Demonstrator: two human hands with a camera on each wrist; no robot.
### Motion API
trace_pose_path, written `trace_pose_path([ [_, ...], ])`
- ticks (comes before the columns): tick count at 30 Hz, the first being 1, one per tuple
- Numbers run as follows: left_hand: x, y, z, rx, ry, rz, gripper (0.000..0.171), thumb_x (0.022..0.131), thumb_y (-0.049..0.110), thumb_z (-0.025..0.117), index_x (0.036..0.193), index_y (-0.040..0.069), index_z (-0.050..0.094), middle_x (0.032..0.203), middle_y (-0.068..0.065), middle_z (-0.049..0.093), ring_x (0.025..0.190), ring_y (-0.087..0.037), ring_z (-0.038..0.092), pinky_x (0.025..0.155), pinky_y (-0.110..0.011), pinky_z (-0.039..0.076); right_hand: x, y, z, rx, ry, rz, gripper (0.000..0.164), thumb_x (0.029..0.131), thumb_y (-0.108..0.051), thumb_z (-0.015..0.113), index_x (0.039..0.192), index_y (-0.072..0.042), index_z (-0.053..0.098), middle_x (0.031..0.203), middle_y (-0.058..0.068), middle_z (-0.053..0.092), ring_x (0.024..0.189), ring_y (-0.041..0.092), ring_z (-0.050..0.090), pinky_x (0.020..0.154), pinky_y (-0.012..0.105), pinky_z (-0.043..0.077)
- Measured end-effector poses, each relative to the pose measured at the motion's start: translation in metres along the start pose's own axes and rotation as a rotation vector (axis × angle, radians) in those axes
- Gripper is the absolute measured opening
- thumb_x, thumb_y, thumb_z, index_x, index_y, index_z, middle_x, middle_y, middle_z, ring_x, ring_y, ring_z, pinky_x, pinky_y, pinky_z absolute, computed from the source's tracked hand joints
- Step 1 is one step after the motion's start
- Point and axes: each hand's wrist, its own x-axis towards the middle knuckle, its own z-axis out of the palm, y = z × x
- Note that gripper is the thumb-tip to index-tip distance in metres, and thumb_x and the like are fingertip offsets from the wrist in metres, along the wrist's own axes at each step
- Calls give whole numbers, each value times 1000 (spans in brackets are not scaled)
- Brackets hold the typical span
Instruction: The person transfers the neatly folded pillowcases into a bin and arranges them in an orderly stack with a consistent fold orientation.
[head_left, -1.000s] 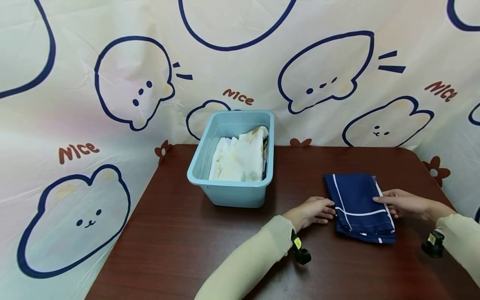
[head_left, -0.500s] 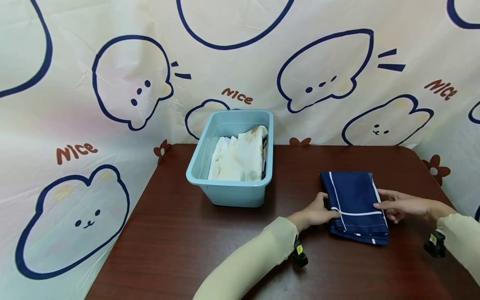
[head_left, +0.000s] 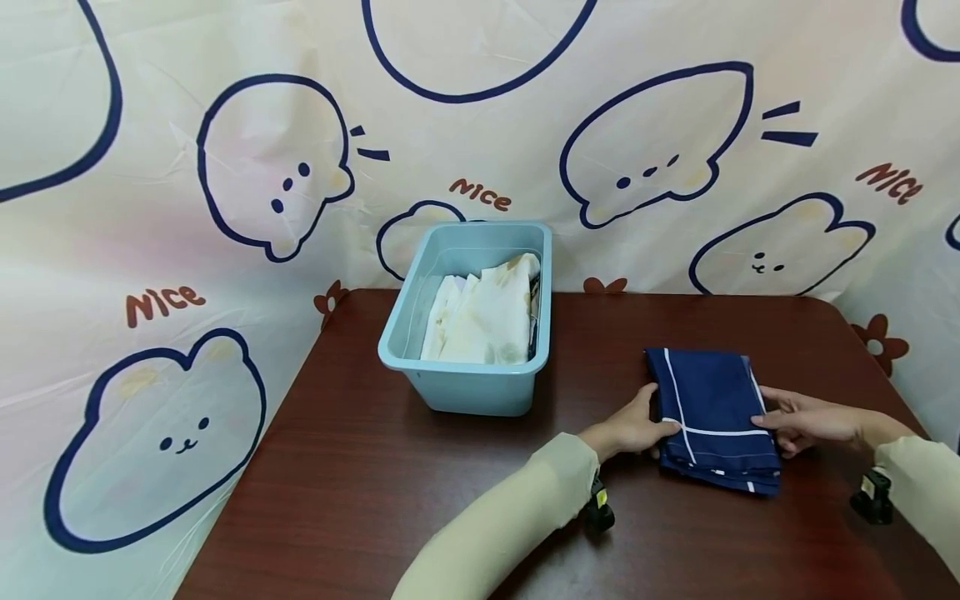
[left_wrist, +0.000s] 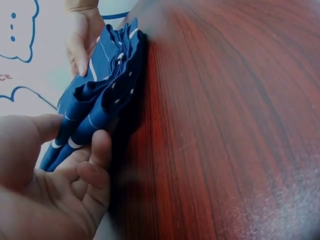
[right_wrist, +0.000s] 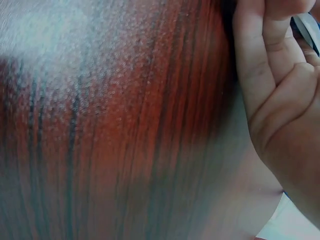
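A folded navy cloth with white lines [head_left: 716, 392] lies on the right part of the table. My left hand [head_left: 630, 427] grips its left edge, with the thumb on top and the fingers underneath. In the left wrist view, the stacked layers of the cloth [left_wrist: 100, 107] show between the thumb and curled fingers of the left hand [left_wrist: 55, 200]. At the opposite edge my right hand [head_left: 813, 421] holds the cloth, thumb over the top, other fingers at the side and partly hidden. The right wrist view shows mostly that hand's palm side [right_wrist: 285, 85], with little cloth visible.
A light blue plastic bin [head_left: 468, 387] stands at the back middle of the brown wooden table [head_left: 360, 500]. Inside it lie white cloths with stains [head_left: 483, 312] and something dark along the right. A printed curtain [head_left: 465, 142] hangs behind the table.
My left hand has closed from beside the cloth onto its left edge. The cloth has shifted slightly left. My right hand still holds the right edge, a little nearer to me.
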Motion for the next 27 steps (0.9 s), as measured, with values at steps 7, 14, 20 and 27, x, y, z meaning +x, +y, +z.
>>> trace_pose_path([
  [7, 1, -2, -2, -53, -24, 37, 67, 98, 18, 68, 153, 29, 33, 63, -3, 58, 54, -18, 55, 48, -28, 35, -2, -2, 1, -8, -1, -2, 79, 110, -24, 41, 155, 2, -18, 83, 1, 64, 67, 12, 58, 66, 35, 53],
  [14, -1, -3, -5, -102, -35, 39, 65, 96, 13, 69, 150, 26, 36, 60, -4, 58, 54, -17, 52, 48, -28, 32, -3, -2, 2, -37, 33, -13, 79, 109, -23, 43, 155, 1, -17, 75, 1, 62, 69, 13, 61, 69, 35, 56],
  [20, -2, -3, -7, -76, -13, 27, 65, 94, 13, 72, 148, 26, 38, 57, -3, 57, 52, -16, 53, 47, -28, 33, -4, -1, 5, -31, 49, -34, 74, 109, -22, 41, 154, 1, -13, 76, 0, 62, 72, 14, 62, 72, 37, 56],
  [27, -5, -3, -9, -75, -4, 25, 66, 93, 13, 73, 147, 25, 37, 58, -3, 59, 52, -17, 54, 48, -28, 32, -5, -1, 8, -23, 74, -71, 65, 110, -20, 41, 150, 1, -6, 79, 1, 63, 72, 14, 63, 72, 37, 57],
])
